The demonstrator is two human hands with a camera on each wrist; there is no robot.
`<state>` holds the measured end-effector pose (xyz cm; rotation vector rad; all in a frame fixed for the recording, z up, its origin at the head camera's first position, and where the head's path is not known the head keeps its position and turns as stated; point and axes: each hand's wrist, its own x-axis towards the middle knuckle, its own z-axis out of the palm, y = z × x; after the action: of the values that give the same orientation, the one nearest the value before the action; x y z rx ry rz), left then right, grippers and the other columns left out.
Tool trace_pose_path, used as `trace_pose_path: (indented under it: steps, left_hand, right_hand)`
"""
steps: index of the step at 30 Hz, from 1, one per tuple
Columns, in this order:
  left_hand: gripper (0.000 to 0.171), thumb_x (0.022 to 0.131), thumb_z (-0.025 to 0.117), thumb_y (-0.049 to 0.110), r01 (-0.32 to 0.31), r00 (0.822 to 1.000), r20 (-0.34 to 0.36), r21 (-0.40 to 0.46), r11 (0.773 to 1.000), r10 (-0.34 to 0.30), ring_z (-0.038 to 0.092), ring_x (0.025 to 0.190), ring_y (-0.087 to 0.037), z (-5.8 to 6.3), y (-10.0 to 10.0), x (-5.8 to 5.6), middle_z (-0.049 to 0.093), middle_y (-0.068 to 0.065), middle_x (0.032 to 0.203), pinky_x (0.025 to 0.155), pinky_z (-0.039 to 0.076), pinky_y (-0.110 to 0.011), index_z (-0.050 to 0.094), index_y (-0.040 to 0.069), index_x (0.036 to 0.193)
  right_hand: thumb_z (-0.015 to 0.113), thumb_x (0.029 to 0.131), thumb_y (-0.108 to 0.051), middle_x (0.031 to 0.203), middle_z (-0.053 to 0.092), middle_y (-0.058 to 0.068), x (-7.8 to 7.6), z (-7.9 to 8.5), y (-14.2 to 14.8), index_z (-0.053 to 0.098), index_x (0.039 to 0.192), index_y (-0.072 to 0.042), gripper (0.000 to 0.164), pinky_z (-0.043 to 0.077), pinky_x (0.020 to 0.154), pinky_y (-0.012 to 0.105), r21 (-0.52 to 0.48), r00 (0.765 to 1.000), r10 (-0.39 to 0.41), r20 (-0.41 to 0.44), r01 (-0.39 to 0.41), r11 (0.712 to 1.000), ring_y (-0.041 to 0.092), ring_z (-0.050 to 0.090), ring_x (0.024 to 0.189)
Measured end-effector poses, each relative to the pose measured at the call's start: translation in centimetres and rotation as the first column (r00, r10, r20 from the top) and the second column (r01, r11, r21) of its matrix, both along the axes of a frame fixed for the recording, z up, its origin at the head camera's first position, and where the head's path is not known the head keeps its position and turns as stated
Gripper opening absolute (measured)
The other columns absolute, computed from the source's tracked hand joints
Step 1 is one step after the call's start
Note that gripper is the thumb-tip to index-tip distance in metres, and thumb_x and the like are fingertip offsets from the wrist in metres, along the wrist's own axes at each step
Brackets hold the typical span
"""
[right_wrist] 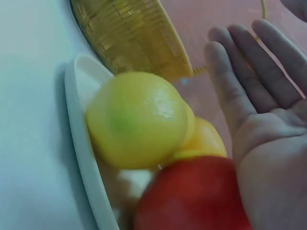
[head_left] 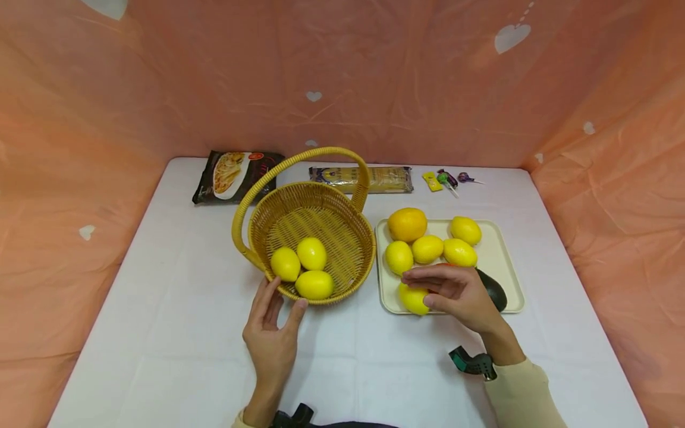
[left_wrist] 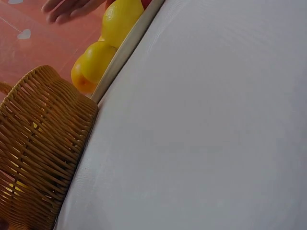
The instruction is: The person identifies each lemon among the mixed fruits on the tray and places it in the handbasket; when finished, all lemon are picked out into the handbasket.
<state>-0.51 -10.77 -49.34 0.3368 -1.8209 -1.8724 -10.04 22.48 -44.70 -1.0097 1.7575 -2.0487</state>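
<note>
Three yellow lemons [head_left: 314,285] lie at the near left inside a round wicker basket [head_left: 366,261] with a tall handle. My left hand [head_left: 270,348] touches the basket's near rim with fingertips and thumb. Over the near part of a cream tray [head_left: 511,285], my right hand [head_left: 455,294] hovers with extended fingers, holding nothing. Directly under it is one lemon [right_wrist: 136,120], partly covered in the head view. A round red item [right_wrist: 192,196] sits beside that lemon, mostly hidden by the hand in the head view.
Farther back on the tray are several lemons [head_left: 460,252] and a larger orange-yellow fruit [head_left: 408,224]. A dark oblong item [head_left: 491,290] lies at its right. Along the table's back edge are a black food packet [head_left: 230,175], a long golden packet [head_left: 387,179] and several candies [head_left: 432,181].
</note>
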Motion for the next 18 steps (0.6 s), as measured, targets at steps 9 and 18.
trace_pose_path:
  steps: [9, 18]
  left_hand:
    - [0.064, 0.09, 0.085, -0.01, 0.003, 1.0, 0.021, 0.005, 1.0, -0.003, 0.051, 0.152, -0.028, 0.3, 0.1, 0.1, 0.041, -0.024, 0.169, 0.121, 0.048, -0.028, 0.062, -0.005, 0.15]
    - [0.064, 0.09, 0.084, -0.01, 0.006, 1.0, 0.015, 0.005, 1.0, -0.007, 0.047, 0.154, -0.04, 0.4, 0.1, 0.1, 0.04, -0.026, 0.17, 0.121, 0.048, -0.025, 0.061, -0.007, 0.149]
  right_hand:
    - [0.077, 0.09, 0.02, 0.133, 0.078, 0.009, 2.1, 0.6, 2.5, 0.073, 0.132, 0.007, 0.045, 0.062, 0.107, 0.031, 0.309, 0.98, -0.196, -0.038, 0.198, 0.93, 0.014, 0.073, 0.126]
    - [0.09, 0.085, 0.008, 0.125, 0.081, 0.013, 2.4, 0.4, 3.1, 0.079, 0.129, -0.005, 0.047, 0.056, 0.107, 0.015, 0.454, 0.899, -0.294, -0.324, 0.42, 0.785, 0.003, 0.07, 0.123]
